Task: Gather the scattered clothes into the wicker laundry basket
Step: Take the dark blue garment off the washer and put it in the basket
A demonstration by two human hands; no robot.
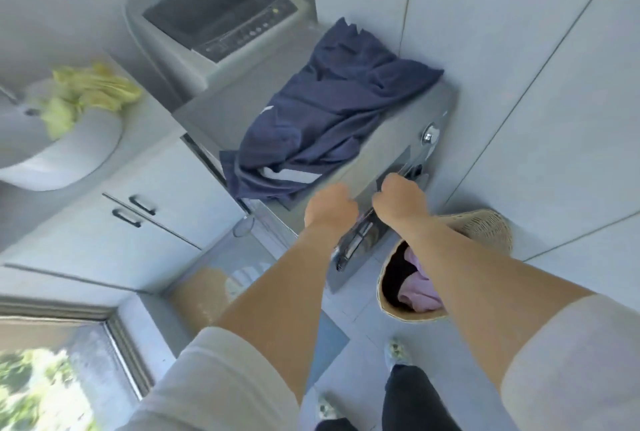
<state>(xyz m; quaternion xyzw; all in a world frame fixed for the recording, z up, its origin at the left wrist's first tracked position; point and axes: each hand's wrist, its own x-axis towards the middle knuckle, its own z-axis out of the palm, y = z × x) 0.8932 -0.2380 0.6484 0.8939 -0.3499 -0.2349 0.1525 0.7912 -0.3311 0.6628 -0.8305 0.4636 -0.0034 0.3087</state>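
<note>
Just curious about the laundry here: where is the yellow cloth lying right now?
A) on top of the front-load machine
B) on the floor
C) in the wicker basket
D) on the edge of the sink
D: the yellow cloth is draped over the rim of the sink at the left, far from the basket.

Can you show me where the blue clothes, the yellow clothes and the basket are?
blue clothes [332, 111], head view, middle of the crumpled cloth on the machine.
yellow clothes [90, 91], head view, middle of the bundle by the sink.
basket [485, 226], head view, woven wall on the far side.
</note>
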